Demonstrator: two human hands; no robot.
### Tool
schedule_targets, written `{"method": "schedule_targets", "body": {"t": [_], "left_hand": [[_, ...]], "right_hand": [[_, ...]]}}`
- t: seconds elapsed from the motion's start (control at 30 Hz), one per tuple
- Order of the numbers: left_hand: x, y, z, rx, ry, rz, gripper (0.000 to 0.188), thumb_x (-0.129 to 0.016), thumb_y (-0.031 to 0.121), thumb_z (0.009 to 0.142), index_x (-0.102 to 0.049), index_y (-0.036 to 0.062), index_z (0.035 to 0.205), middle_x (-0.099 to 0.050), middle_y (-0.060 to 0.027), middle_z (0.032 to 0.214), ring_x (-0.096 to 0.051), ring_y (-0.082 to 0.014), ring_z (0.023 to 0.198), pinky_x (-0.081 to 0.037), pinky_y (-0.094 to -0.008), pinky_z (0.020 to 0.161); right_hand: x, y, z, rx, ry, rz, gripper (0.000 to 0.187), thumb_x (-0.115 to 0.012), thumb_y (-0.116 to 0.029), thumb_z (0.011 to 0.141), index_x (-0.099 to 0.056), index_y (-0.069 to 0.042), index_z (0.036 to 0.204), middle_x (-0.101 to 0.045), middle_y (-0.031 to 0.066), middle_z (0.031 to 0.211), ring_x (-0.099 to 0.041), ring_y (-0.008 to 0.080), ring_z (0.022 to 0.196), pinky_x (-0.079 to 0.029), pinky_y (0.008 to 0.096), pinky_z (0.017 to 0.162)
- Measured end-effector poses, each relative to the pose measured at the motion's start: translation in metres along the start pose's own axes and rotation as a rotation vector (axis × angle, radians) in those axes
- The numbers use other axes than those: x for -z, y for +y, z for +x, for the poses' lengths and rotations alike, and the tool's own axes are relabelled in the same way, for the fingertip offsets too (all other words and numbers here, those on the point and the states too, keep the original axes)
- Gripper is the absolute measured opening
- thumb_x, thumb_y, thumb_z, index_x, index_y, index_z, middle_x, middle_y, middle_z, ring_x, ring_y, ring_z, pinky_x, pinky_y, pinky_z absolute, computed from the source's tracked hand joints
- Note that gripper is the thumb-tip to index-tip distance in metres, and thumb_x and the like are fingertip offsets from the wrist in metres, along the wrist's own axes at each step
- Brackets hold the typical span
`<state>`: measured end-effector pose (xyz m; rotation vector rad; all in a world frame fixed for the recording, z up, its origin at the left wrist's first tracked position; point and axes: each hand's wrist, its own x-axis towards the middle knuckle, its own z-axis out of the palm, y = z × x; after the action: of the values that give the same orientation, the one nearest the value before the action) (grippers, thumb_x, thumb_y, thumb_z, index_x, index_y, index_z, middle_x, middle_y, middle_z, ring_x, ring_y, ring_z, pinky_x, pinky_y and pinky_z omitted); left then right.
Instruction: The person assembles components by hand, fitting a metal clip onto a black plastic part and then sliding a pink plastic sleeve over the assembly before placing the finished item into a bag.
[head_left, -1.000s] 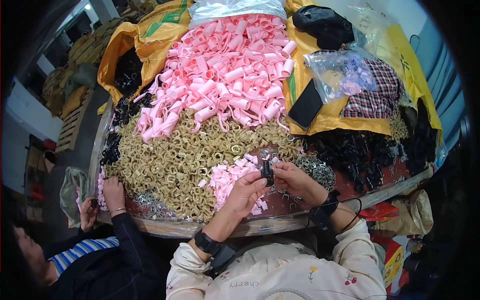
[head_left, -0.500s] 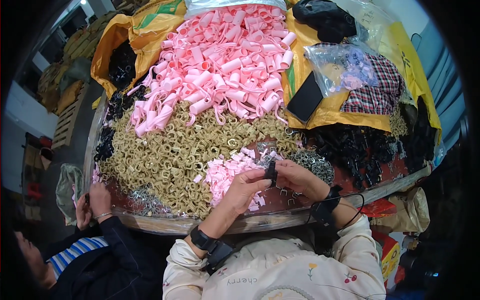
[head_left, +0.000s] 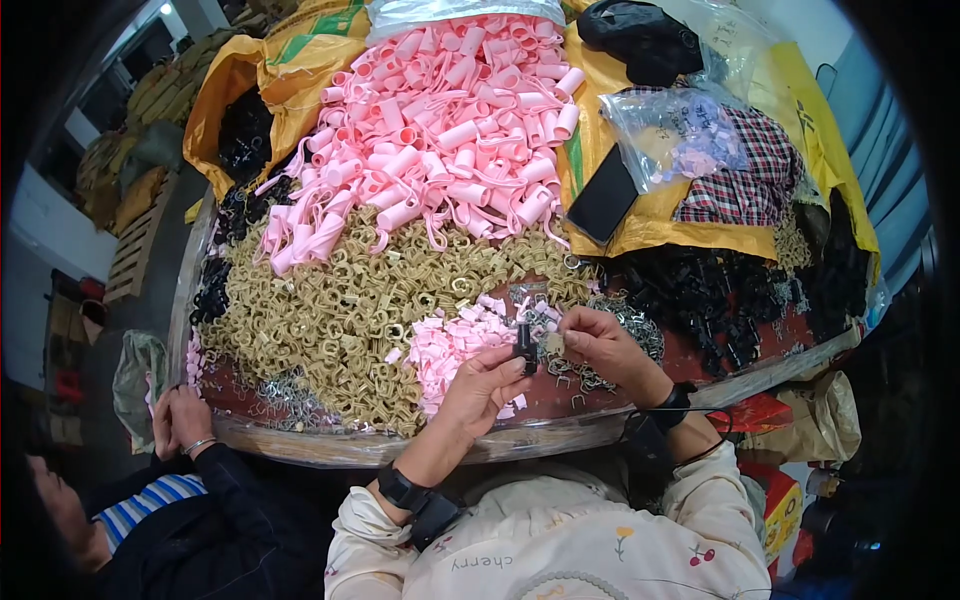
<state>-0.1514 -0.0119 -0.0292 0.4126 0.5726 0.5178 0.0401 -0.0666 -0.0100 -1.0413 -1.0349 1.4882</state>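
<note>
Black part (head_left: 524, 346) in my left hand (head_left: 476, 394)

My left hand pinches the black part upright above the worktop (head_left: 545, 405), just right of the pink pieces (head_left: 455, 352). My right hand (head_left: 610, 350) is beside it, narrowed; I cannot tell whether it grips anything.

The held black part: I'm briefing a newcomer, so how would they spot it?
On the reddish table, find the pile of small pink chips near the front edge. At its right side, the left hand pinches the black part, unlike the black pieces heaped farther right.
</note>
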Motion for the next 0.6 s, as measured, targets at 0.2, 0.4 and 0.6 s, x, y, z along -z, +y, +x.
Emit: {"method": "schedule_targets", "body": {"t": [0.2, 0.4, 0.6], "left_hand": [[0.004, -0.002, -0.002, 0.010, 0.028, 0.012, 0.020, -0.057, 0.002, 0.076, -0.055, -0.0012, 0.095, -0.059, -0.0088, 0.088, -0.059, -0.0164, 0.077, -0.052, -0.0268, 0.067], [0.000, 0.000, -0.005, 0.028, 0.032, 0.045, 0.019, -0.058, 0.003, 0.076, -0.055, -0.0016, 0.094, -0.059, -0.0088, 0.088, -0.059, -0.0161, 0.076, -0.052, -0.0260, 0.066], [0.005, 0.009, -0.005, -0.273, 0.050, 0.584, 0.019, -0.056, 0.004, 0.077, -0.056, -0.0011, 0.095, -0.059, -0.0102, 0.088, -0.060, -0.0170, 0.072, -0.050, -0.0250, 0.061]], "right_hand": [[-0.024, -0.014, 0.003, 0.042, -0.066, -0.111, 0.013, -0.050, -0.016, 0.084, -0.047, -0.003, 0.080, -0.042, -0.0043, 0.061, -0.036, 0.0029, 0.053, -0.029, 0.0178, 0.047], [-0.028, -0.003, 0.006, 0.096, -0.002, -0.087, 0.010, -0.054, -0.013, 0.081, -0.049, -0.005, 0.080, -0.043, -0.0041, 0.064, -0.036, 0.0021, 0.055, -0.029, 0.0174, 0.046], [-0.034, 0.002, -0.002, 0.167, 0.214, -0.476, 0.015, -0.059, -0.010, 0.076, -0.047, -0.005, 0.085, -0.044, -0.0017, 0.067, -0.042, 0.0068, 0.056, -0.034, 0.0218, 0.045]]}}
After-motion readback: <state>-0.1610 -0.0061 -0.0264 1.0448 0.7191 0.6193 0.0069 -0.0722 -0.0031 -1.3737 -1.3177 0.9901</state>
